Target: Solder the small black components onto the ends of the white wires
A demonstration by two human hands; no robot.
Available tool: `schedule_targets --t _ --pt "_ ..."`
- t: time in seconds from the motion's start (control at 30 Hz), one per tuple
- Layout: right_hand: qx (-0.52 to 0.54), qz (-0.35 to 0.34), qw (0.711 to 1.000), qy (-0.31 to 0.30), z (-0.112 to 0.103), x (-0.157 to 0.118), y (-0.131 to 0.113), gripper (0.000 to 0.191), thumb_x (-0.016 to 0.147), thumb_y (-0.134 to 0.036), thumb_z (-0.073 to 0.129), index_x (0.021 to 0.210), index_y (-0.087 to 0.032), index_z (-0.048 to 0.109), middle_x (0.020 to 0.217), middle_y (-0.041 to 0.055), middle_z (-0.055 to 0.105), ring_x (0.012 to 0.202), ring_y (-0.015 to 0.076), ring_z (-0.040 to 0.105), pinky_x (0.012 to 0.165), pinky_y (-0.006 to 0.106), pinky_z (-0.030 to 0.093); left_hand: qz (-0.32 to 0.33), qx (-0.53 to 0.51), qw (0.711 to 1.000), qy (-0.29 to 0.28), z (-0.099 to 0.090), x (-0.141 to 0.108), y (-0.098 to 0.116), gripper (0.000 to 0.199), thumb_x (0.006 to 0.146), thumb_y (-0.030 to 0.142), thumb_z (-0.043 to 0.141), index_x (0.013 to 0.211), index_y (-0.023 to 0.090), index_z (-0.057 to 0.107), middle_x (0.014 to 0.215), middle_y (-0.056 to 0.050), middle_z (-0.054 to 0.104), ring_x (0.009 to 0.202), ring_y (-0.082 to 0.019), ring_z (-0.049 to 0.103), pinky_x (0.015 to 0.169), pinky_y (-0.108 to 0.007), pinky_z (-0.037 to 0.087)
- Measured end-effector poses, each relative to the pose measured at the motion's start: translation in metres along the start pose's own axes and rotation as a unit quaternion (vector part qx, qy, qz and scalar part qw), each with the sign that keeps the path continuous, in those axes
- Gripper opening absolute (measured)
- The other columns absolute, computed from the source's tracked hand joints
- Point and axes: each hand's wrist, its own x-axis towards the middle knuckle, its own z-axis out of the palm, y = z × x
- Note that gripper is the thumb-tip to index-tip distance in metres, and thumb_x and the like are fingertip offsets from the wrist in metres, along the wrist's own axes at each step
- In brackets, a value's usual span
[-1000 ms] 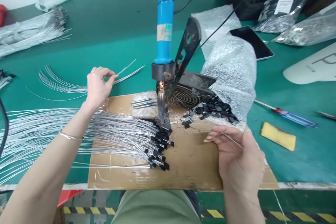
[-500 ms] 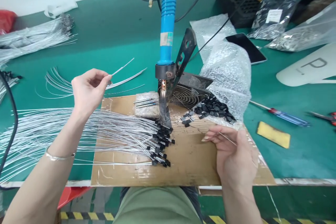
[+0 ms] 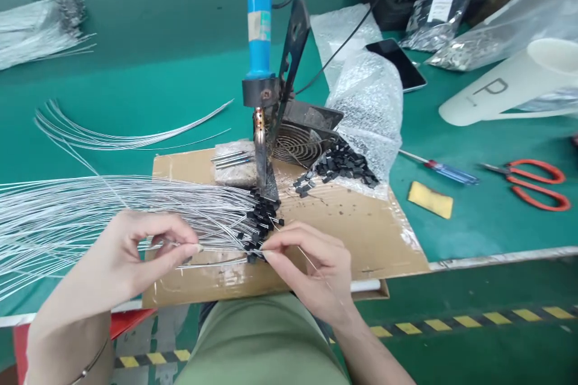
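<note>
My left hand (image 3: 156,252) is closed in a pinch on a white wire, which stretches right to my other hand. With thumb and forefinger together, my right hand (image 3: 311,264) pinches the end of that wire. A thin silvery strand that looks like solder wire (image 3: 307,258) also runs through the right hand, over its palm. Behind and under both hands lies a bundle of white wires (image 3: 180,198), with black connector pieces (image 3: 262,216) at the right ends. Just beyond them a blue-handled soldering iron (image 3: 259,42) is mounted upright, tip down. A cardboard sheet (image 3: 334,228) lies beneath.
Black pieces (image 3: 347,162) spill from a bubble-wrap bag (image 3: 370,90) beside a round fan grille (image 3: 295,144). On the right lie a yellow sponge (image 3: 430,199), a screwdriver (image 3: 451,172), red-handled scissors (image 3: 537,180) and a white cup (image 3: 501,90). Loose wires (image 3: 130,141) lie at back left.
My left hand has come down and toward me with a wire, away from the loose wires. My right hand has moved left, and the hands are now close together. The view has shifted right.
</note>
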Motion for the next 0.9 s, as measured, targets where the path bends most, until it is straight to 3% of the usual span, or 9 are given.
schedule_targets --t 0.23,0.37,0.57,0.73,0.9 --pt "0.016 -0.011 1.000 0.005 0.002 -0.004 0.004 0.013 0.090 -0.009 0.078 0.082 -0.020 0.077 0.071 0.0005 0.072 0.063 0.0137 0.063 0.057 0.026 0.049 0.012 -0.008 0.998 0.065 0.017 0.001 0.014 0.013 0.090 0.034 0.075 0.078 0.034 0.077 0.066 0.005 0.073 0.055 -0.015 0.059 0.051 -0.028 0.046" --pt "0.019 0.010 1.000 0.003 0.010 -0.004 0.007 0.012 0.089 -0.013 0.080 0.079 -0.019 0.078 0.069 0.0011 0.072 0.061 0.0145 0.062 0.056 0.027 0.048 0.015 0.003 0.997 0.069 0.027 0.006 0.024 0.015 0.093 0.035 0.073 0.079 0.032 0.076 0.071 0.005 0.076 0.057 -0.015 0.063 0.052 -0.027 0.046" --pt "0.036 0.022 0.999 0.011 0.013 0.002 0.008 0.013 0.088 -0.017 0.082 0.076 -0.019 0.079 0.063 0.0001 0.071 0.056 0.0135 0.060 0.053 0.025 0.049 0.024 -0.027 0.999 0.036 0.033 0.014 0.029 0.015 0.094 0.034 0.073 0.079 0.032 0.076 0.065 0.005 0.072 0.054 -0.014 0.059 0.051 -0.026 0.046" --pt "0.026 0.019 0.999 0.011 0.011 0.003 0.008 0.014 0.089 -0.018 0.081 0.075 -0.020 0.078 0.063 0.0003 0.071 0.055 0.0132 0.060 0.052 0.025 0.048 0.005 -0.033 0.999 -0.001 0.032 0.013 0.028 0.019 0.095 0.038 0.071 0.078 0.031 0.076 0.058 0.004 0.063 0.049 -0.014 0.047 0.045 -0.028 0.038" --pt "-0.014 -0.031 0.999 -0.035 0.005 0.001 0.009 0.012 0.096 -0.018 0.073 0.085 -0.021 0.076 0.072 0.0025 0.072 0.064 0.0160 0.060 0.060 0.031 0.050 0.003 -0.012 1.000 -0.017 0.034 0.008 0.031 0.020 0.096 0.040 0.069 0.079 0.030 0.075 0.054 0.004 0.056 0.047 -0.014 0.041 0.042 -0.029 0.031"
